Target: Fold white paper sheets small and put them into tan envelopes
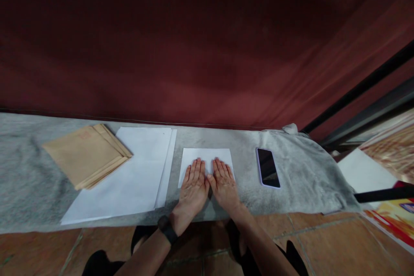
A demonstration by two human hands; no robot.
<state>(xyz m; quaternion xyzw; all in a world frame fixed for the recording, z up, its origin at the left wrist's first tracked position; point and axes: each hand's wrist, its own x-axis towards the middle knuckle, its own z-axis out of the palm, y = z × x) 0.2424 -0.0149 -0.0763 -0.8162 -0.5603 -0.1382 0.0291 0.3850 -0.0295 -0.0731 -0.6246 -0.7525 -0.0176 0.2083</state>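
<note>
A small folded white sheet of paper lies on a grey cloth in front of me. My left hand rests flat on its left half, fingers stretched out and together. My right hand lies flat on its right half, fingers likewise extended. The thumbs nearly touch at the sheet's near edge. A dark band sits on my left wrist. Neither hand holds anything.
A stack of white paper sheets lies to the left, with several brown envelopes partly on top of it. A phone lies screen-up to the right. A dark red curtain hangs behind. Tiled floor shows below.
</note>
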